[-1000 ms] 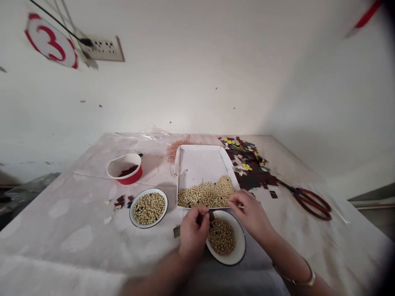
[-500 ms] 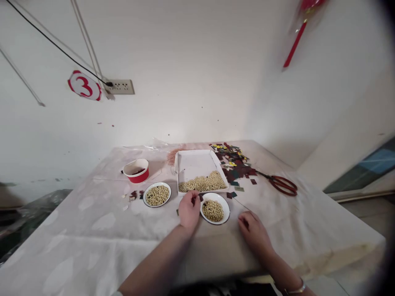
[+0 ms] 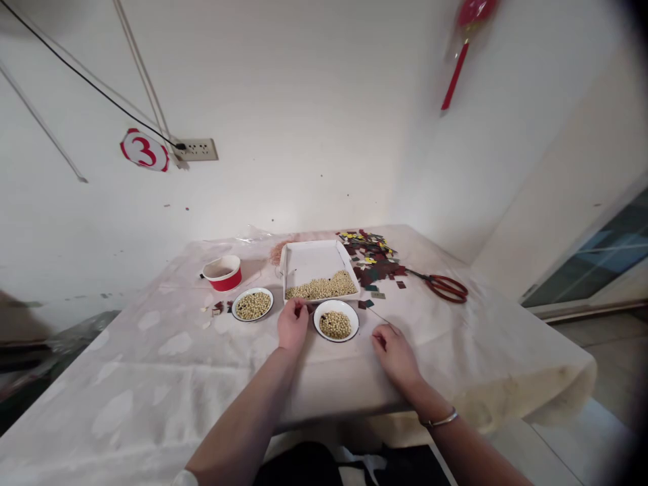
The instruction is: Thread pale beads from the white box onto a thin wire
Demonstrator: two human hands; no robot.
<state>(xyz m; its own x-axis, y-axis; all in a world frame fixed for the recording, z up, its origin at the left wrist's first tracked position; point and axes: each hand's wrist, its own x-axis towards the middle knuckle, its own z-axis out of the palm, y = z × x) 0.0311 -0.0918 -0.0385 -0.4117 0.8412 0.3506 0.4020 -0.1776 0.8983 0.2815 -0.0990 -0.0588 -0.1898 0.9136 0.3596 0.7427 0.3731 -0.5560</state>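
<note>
My left hand [image 3: 293, 325] is closed, its fingertips pinched together at the front edge of the white tray [image 3: 314, 256]. A small dark bit shows by those fingertips; whether they hold it I cannot make out. To its right is a white bowl [image 3: 336, 325] of pale round beads with a few dark ones. My right hand [image 3: 395, 352] rests on the table right of this bowl, fingers curled closed. A thin strand [image 3: 379, 317] runs from that hand toward the tray corner. Left of my left hand stands another bowl [image 3: 253, 305] of beads. More beads [image 3: 324, 286] lie along the tray's near side.
A red and white paper tub [image 3: 223, 274] stands at the left, with small scraps [image 3: 217, 308] nearby. Dark, green and yellow flat pieces [image 3: 377, 263] are heaped right of the tray, beside red-handled scissors [image 3: 445, 289]. A pinkish tangle of strands [image 3: 280, 252] lies behind the tray.
The view has tilted, so the table sits higher and further left. My left hand has drawn slightly away from the near bowl. My right hand stays curled beside it.
</note>
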